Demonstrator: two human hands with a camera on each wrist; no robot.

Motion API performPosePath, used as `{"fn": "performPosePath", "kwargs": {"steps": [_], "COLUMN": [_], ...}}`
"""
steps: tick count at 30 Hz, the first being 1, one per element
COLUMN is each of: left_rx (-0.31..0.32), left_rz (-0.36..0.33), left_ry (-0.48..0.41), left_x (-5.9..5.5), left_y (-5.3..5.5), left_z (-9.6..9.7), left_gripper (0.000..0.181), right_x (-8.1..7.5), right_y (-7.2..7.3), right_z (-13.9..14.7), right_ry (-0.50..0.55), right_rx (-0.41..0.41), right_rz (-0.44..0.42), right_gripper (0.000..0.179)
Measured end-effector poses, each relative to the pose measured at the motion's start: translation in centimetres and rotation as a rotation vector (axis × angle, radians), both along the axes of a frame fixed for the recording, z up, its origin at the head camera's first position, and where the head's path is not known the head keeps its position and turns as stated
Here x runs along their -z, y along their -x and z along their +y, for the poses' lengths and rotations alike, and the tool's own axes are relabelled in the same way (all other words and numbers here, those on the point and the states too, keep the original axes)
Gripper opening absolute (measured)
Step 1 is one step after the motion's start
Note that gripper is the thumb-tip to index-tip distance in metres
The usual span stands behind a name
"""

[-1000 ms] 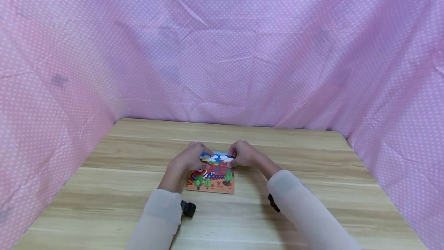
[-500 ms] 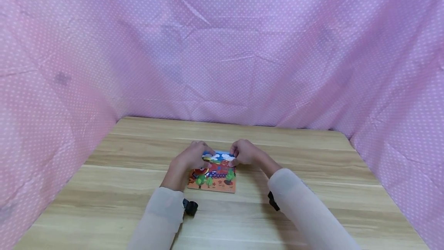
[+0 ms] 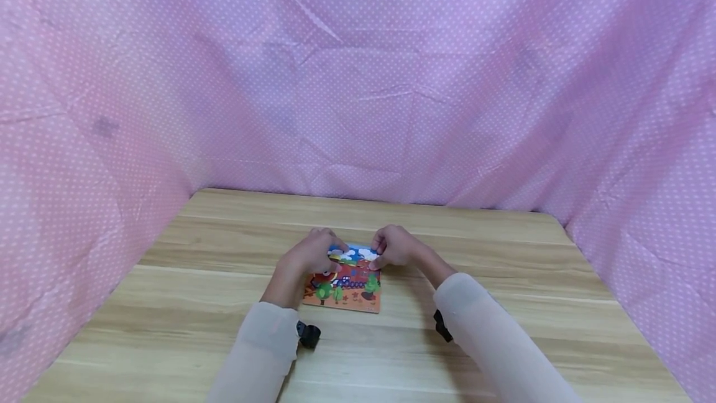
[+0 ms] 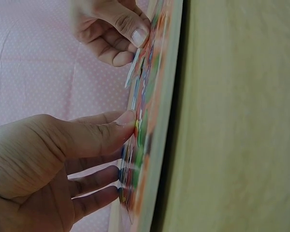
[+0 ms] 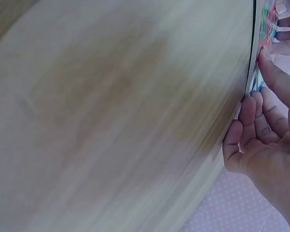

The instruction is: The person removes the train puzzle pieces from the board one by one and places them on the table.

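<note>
A picture jigsaw puzzle (image 3: 341, 298) with trees, a tractor-like vehicle and a cloudy blue sky lies flat on the table. My left hand (image 3: 306, 255) reaches over its left side. In the left wrist view the thumb and fairly straight fingers of that hand touch the puzzle's surface. At the upper right corner, my right hand (image 3: 394, 246) pinches a puzzle piece (image 4: 131, 72) between thumb and fingers. This thin piece stands tilted, one edge raised off the board. In the right wrist view the right fingertips (image 5: 248, 108) reach down beside the board's edge.
The wooden table (image 3: 224, 303) extends around the puzzle on every side. Pink dotted cloth (image 3: 358, 92) hangs behind the table and along both sides. Black wrist cameras (image 3: 309, 336) show below the sleeves.
The whole head view has shifted slightly. Both hands keep nearly the same position at the puzzle, and the right hand keeps its pinch at the corner.
</note>
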State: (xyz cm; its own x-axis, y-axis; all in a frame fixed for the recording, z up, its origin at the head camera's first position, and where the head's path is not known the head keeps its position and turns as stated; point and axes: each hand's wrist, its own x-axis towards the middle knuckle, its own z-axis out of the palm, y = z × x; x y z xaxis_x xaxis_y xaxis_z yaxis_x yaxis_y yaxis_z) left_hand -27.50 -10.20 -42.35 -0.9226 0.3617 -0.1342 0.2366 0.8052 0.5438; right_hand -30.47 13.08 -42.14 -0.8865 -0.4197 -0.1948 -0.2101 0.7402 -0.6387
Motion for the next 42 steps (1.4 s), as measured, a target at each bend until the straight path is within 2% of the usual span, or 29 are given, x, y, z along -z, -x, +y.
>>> {"fn": "performPosePath", "kwargs": {"steps": [6, 11, 15, 18, 22, 33, 42], "left_rx": [0.011, 0.017, 0.020, 0.018, 0.016, 0.003, -0.020], "left_rz": [0.007, 0.012, 0.015, 0.007, -0.010, -0.026, -0.023], "left_ry": [0.017, 0.023, 0.022, 0.012, 0.004, -0.004, -0.014], "left_x": [0.0, 0.0, 0.1, 0.0, -0.1, -0.3, -0.2], "left_y": [0.1, 0.2, 0.2, 0.2, 0.2, -0.1, -0.4], "left_z": [0.0, -0.1, -0.1, -0.2, -0.2, 0.0, 0.1], "left_gripper": [0.031, 0.031, 0.032, 0.032, 0.032, 0.031, 0.030], "right_x": [0.1, 0.0, -0.2, -0.1, 0.0, 0.3, -0.4], "right_y": [0.0, -0.1, 0.0, 0.1, 0.2, 0.5, 1.2], "right_z": [0.0, -0.1, -0.1, 0.0, 0.2, 1.0, 3.0], "right_ry": [0.038, 0.119, 0.199, 0.251, 0.295, 0.361, 0.375], "right_rx": [-0.001, -0.015, -0.032, -0.047, -0.051, -0.009, 0.046], "right_rz": [0.008, -0.013, -0.026, -0.041, -0.066, -0.115, -0.078], "right_gripper": [0.031, 0.032, 0.026, 0.020, 0.021, 0.022, 0.020]}}
